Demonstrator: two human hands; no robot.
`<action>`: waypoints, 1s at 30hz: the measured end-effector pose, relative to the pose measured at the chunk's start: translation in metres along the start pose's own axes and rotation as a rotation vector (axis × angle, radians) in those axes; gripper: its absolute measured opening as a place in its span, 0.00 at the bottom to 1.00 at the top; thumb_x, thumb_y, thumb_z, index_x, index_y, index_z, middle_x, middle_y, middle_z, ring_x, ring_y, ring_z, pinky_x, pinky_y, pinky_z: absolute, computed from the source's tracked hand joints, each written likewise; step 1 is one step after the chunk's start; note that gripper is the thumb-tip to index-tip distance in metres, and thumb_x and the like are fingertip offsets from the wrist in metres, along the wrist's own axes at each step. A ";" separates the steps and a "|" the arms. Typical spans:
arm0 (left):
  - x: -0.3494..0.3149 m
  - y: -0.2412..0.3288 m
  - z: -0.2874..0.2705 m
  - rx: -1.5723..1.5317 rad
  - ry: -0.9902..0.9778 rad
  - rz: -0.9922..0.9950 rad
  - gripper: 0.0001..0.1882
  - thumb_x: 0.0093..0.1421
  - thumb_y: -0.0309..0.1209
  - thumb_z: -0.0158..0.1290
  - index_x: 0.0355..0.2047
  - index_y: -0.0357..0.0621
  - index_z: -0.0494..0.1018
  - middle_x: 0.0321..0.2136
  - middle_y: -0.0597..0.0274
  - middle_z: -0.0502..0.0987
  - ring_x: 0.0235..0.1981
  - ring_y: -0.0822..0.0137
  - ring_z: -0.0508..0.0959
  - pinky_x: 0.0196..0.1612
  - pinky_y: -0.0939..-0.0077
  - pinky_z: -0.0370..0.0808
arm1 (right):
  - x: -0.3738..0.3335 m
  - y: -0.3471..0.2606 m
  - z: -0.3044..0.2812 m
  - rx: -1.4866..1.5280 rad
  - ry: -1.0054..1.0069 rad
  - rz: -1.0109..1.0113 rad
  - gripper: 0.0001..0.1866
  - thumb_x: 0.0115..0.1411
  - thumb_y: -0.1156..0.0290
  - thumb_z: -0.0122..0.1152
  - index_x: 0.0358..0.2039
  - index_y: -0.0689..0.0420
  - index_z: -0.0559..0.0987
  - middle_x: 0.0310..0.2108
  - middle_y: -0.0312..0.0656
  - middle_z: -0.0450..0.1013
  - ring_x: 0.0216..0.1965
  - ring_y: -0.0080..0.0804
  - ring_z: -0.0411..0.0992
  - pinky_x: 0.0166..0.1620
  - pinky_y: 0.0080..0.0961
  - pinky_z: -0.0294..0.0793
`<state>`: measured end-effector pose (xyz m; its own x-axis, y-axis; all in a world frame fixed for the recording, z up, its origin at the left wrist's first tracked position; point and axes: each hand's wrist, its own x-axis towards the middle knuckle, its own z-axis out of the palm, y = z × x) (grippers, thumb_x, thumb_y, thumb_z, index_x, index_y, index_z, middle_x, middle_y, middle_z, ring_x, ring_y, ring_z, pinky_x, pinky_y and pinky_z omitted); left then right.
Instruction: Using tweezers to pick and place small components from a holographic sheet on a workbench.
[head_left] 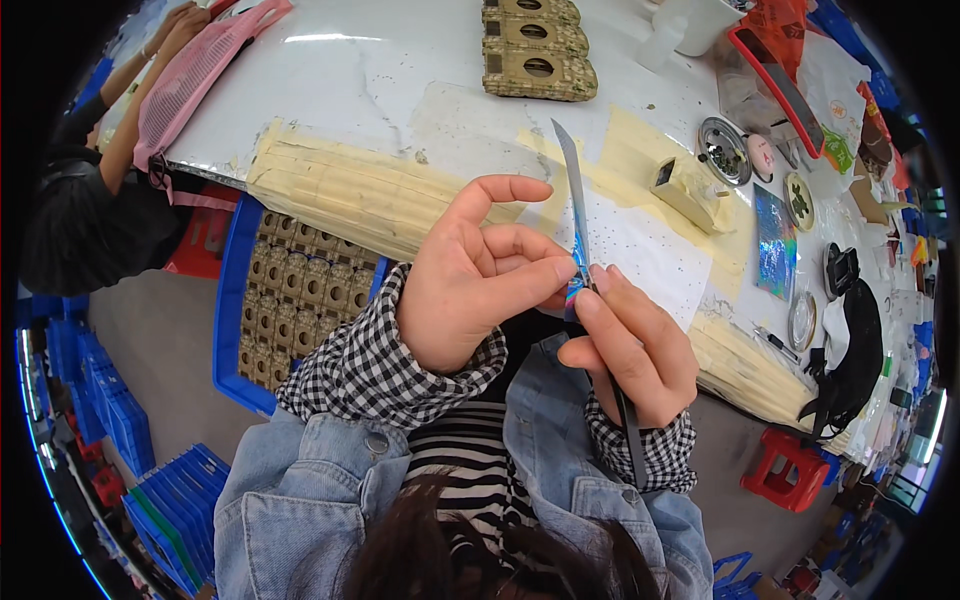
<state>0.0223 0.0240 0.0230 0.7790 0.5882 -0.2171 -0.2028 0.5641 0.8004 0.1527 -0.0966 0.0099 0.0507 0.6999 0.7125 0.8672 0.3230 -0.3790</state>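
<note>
Between my hands stands a thin, curved, shiny strip (572, 180), silvery grey at its tip and bright blue near my fingers. My left hand (480, 275) pinches its lower end between thumb and fingertips, with one finger raised off it. Close against it, my right hand (640, 350) is closed around a slim black tool (630, 440) that looks like tweezers; its long end points back towards my sleeve. The tool's tip meets the strip at my fingertips, where the contact is partly hidden. Below lies a white sheet (650, 250) with small dark specks.
Camouflage housings (540, 70) with round holes lie ahead; more fill a blue crate (228, 340) at left. To the right are a yellowish block (690, 195), a holographic sheet (775, 240), a round dish (725, 150) and a red-edged phone (775, 90). Another person handles a pink mesh item (195, 95).
</note>
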 end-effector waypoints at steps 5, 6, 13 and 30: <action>0.001 -0.002 -0.005 -0.039 -0.027 0.021 0.28 0.55 0.19 0.54 0.53 0.35 0.54 0.31 0.56 0.77 0.34 0.70 0.78 0.38 0.80 0.78 | 0.002 0.002 0.001 -0.065 -0.042 -0.081 0.19 0.49 0.65 0.67 0.39 0.61 0.79 0.38 0.48 0.73 0.39 0.40 0.76 0.43 0.35 0.79; 0.001 -0.002 -0.005 -0.036 -0.027 0.022 0.28 0.55 0.19 0.54 0.53 0.35 0.54 0.31 0.56 0.77 0.34 0.70 0.78 0.38 0.80 0.78 | 0.001 0.002 0.001 -0.070 -0.044 -0.089 0.18 0.49 0.65 0.67 0.39 0.61 0.79 0.38 0.48 0.72 0.39 0.40 0.76 0.42 0.36 0.79; 0.000 -0.001 -0.003 -0.037 -0.020 0.016 0.28 0.55 0.18 0.53 0.53 0.35 0.54 0.30 0.57 0.76 0.33 0.71 0.78 0.37 0.80 0.77 | 0.001 0.002 0.001 -0.035 -0.039 -0.075 0.19 0.49 0.66 0.68 0.40 0.62 0.79 0.38 0.48 0.73 0.40 0.41 0.76 0.43 0.36 0.79; 0.000 -0.002 -0.004 -0.070 -0.027 0.024 0.27 0.55 0.17 0.53 0.52 0.34 0.54 0.31 0.55 0.76 0.36 0.69 0.79 0.40 0.78 0.78 | 0.003 -0.002 -0.002 -0.012 -0.062 -0.019 0.20 0.46 0.70 0.69 0.41 0.63 0.78 0.38 0.49 0.72 0.39 0.41 0.75 0.43 0.35 0.79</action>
<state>0.0206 0.0253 0.0190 0.7889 0.5868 -0.1826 -0.2619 0.5897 0.7639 0.1518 -0.0965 0.0140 0.0039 0.7317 0.6816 0.8736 0.3292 -0.3585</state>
